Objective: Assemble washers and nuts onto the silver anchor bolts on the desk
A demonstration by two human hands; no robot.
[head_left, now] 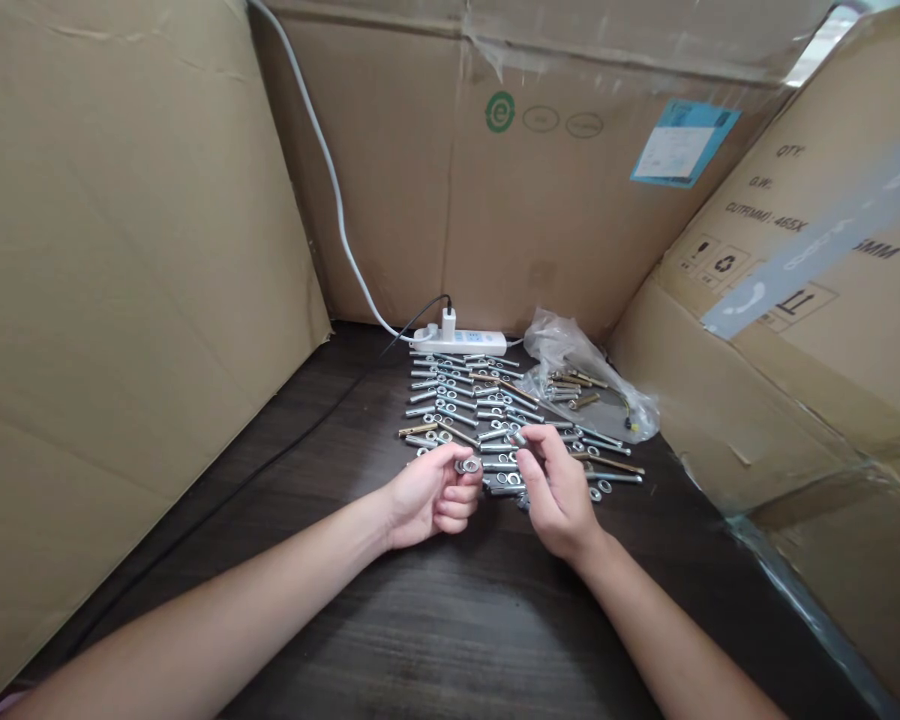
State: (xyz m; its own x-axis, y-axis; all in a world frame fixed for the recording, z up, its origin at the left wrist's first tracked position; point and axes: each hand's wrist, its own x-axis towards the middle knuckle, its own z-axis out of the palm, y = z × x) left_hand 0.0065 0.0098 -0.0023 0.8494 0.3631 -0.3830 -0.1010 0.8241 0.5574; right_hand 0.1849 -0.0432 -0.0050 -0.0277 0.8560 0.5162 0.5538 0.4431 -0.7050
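Note:
My left hand point(439, 498) is closed, fingers curled, with small metal washers point(468, 465) pinched between thumb and forefinger. To its right, my right hand point(559, 490) grips a short silver metal cylinder point(517, 437) by thumb and fingertips; its far end is hidden, so I cannot tell if it is a sleeve or a bolt end. The two hands are apart. Just beyond them, rows of silver bolts point(499, 449) lie on the dark table, with loose washers point(605, 486) among them. Some bolts are brass-coloured, like the long one point(611, 463) at the right.
Behind the rows lies a white power strip point(461, 343) with a plugged-in charger point(448, 322). A black cable point(270, 462) crosses the table at left. A clear plastic bag point(570, 350) with more bolts sits at the back right. Cardboard walls point(390, 180) enclose three sides.

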